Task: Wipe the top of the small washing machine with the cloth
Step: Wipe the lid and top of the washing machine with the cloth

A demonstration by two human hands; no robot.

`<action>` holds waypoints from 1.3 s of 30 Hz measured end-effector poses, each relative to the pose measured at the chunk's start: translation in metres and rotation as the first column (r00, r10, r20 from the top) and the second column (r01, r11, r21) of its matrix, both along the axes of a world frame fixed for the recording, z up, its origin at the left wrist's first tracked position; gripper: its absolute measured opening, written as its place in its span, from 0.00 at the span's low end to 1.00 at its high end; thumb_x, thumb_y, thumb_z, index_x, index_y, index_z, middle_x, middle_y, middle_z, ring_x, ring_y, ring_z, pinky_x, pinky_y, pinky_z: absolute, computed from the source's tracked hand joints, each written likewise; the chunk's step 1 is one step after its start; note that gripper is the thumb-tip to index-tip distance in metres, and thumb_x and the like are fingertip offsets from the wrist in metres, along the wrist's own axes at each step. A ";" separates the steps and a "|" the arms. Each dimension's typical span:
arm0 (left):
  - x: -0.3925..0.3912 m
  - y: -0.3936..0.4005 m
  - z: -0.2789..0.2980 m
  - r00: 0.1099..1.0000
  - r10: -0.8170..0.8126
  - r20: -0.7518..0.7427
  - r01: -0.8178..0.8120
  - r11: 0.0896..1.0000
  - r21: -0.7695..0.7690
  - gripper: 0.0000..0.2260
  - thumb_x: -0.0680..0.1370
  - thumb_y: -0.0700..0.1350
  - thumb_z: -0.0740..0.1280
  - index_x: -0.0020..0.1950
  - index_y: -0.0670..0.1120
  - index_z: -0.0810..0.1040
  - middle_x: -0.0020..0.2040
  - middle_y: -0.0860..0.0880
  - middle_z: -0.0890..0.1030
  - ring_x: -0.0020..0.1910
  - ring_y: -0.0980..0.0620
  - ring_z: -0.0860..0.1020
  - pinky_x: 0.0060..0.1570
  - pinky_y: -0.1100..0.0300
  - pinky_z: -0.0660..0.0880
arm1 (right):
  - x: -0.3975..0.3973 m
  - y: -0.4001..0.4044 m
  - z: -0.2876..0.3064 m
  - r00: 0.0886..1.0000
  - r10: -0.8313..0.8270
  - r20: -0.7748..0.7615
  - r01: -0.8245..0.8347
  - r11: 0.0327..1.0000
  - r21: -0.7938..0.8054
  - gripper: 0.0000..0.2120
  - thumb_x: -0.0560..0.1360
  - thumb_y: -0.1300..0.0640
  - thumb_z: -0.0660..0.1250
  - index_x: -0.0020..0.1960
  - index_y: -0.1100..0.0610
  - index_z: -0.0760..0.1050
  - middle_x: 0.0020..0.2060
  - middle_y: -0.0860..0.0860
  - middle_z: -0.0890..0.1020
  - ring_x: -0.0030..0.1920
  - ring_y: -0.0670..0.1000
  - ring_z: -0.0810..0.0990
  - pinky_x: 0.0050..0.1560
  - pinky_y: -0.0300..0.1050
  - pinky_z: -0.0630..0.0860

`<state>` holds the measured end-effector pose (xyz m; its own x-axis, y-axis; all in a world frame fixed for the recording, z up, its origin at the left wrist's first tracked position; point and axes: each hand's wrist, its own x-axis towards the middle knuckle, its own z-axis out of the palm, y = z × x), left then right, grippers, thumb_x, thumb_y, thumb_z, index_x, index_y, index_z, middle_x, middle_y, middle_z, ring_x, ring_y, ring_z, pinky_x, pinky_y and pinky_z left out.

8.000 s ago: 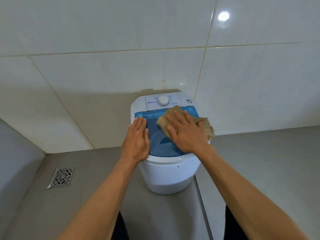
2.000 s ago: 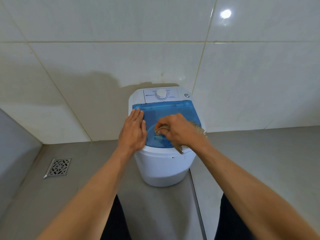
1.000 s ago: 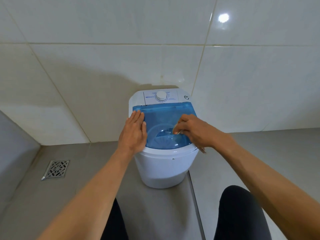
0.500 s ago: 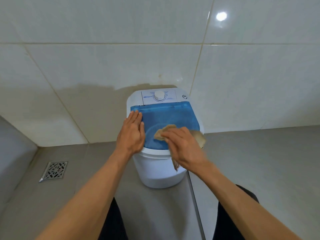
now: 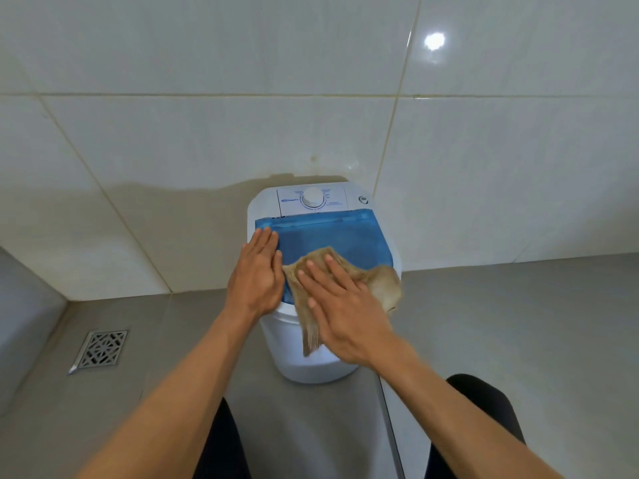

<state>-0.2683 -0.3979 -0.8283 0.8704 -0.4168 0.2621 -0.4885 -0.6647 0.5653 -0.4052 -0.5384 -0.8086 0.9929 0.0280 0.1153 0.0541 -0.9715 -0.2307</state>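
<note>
Tiled wall (image 5: 173, 150) and grey floor (image 5: 518, 323), drain grate (image 5: 100, 350) at left. Head view: your small washing machine (image 5: 304, 354) stands against the wall, blue lid (image 5: 328, 236) shut, white dial (image 5: 313, 198) at far edge. Your right hand (image 5: 342, 312) lies flat, fingers spread, pressing the tan cloth (image 5: 380, 285) on the near part of the lid; cloth hangs over the near and right rim. Your left hand (image 5: 257, 274) rests flat and released on the lid's left edge, just beside the cloth.
</note>
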 end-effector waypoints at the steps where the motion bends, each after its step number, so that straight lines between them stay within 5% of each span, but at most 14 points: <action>1: 0.000 0.000 0.000 1.000 0.002 -0.004 -0.002 1.000 0.000 0.21 0.83 0.45 0.54 0.76 0.41 0.63 0.78 0.45 0.59 0.78 0.49 0.54 0.77 0.51 0.51 | -0.005 -0.011 0.000 1.000 -0.010 0.016 0.010 1.000 -0.011 0.28 0.80 0.43 0.38 0.79 0.44 0.53 0.79 0.42 0.54 0.80 0.51 0.44 0.76 0.52 0.49; 7: 0.000 -0.001 0.000 1.000 0.014 0.010 -0.014 1.000 0.022 0.21 0.83 0.46 0.53 0.77 0.42 0.61 0.78 0.46 0.58 0.78 0.50 0.53 0.77 0.52 0.49 | 0.041 -0.093 -0.010 0.946 -0.316 -0.079 0.316 0.949 -0.001 0.30 0.76 0.29 0.38 0.77 0.33 0.42 0.80 0.41 0.48 0.80 0.52 0.42 0.77 0.61 0.50; 12: 0.001 -0.001 -0.002 1.000 0.012 0.013 -0.012 1.000 0.009 0.21 0.83 0.46 0.54 0.77 0.42 0.61 0.78 0.47 0.58 0.78 0.50 0.53 0.77 0.52 0.49 | 0.091 -0.083 0.013 0.875 -0.443 -0.193 0.467 0.879 0.100 0.28 0.79 0.34 0.43 0.78 0.35 0.45 0.80 0.45 0.44 0.79 0.59 0.39 0.76 0.66 0.47; 21: -0.001 0.001 -0.001 0.999 -0.002 -0.034 0.001 0.999 -0.038 0.25 0.81 0.51 0.48 0.77 0.43 0.61 0.78 0.47 0.59 0.78 0.52 0.53 0.77 0.51 0.50 | 0.055 -0.014 0.010 0.979 -0.146 -0.139 0.140 0.989 -0.053 0.27 0.80 0.35 0.42 0.78 0.34 0.41 0.79 0.40 0.41 0.78 0.52 0.33 0.75 0.62 0.46; 26: -0.002 0.000 -0.001 0.995 -0.005 -0.104 -0.005 0.996 -0.090 0.22 0.84 0.50 0.50 0.78 0.45 0.57 0.79 0.50 0.55 0.78 0.55 0.50 0.77 0.54 0.46 | 0.078 -0.047 0.014 0.930 -0.321 -0.181 0.322 0.946 -0.023 0.28 0.80 0.35 0.42 0.78 0.36 0.41 0.80 0.42 0.43 0.79 0.53 0.37 0.74 0.65 0.47; 29: -0.005 0.001 0.001 0.988 -0.027 -0.151 0.001 0.986 -0.169 0.24 0.84 0.52 0.47 0.79 0.45 0.53 0.80 0.51 0.52 0.78 0.58 0.47 0.76 0.61 0.42 | 0.092 -0.023 0.019 0.944 -0.266 -0.195 0.267 0.964 -0.020 0.28 0.80 0.37 0.41 0.79 0.38 0.42 0.80 0.43 0.42 0.79 0.55 0.34 0.74 0.66 0.45; 34: -0.001 0.000 0.007 0.918 -0.048 -0.393 -0.186 0.823 -0.537 0.29 0.81 0.61 0.44 0.79 0.48 0.55 0.79 0.52 0.54 0.77 0.58 0.52 0.77 0.58 0.47 | 0.040 0.036 0.013 0.986 0.018 -0.165 -0.031 0.997 -0.075 0.27 0.82 0.40 0.41 0.79 0.40 0.39 0.79 0.40 0.39 0.77 0.51 0.30 0.76 0.59 0.47; 36: 0.004 0.000 0.000 0.885 -0.077 -0.460 -0.255 0.746 -0.615 0.37 0.75 0.73 0.43 0.78 0.53 0.58 0.78 0.54 0.60 0.76 0.58 0.58 0.77 0.52 0.53 | 0.024 0.049 0.012 0.985 0.062 -0.159 -0.077 0.993 -0.090 0.26 0.82 0.41 0.43 0.79 0.40 0.42 0.79 0.40 0.39 0.77 0.49 0.30 0.75 0.57 0.49; 39: 0.007 0.002 -0.005 0.848 -0.177 -0.500 -0.302 0.614 -0.730 0.40 0.70 0.77 0.48 0.76 0.56 0.61 0.76 0.55 0.65 0.75 0.58 0.62 0.76 0.50 0.57 | 0.040 0.047 0.016 0.981 0.046 -0.189 -0.064 0.994 -0.086 0.27 0.82 0.41 0.42 0.79 0.40 0.42 0.79 0.40 0.38 0.77 0.49 0.30 0.76 0.58 0.46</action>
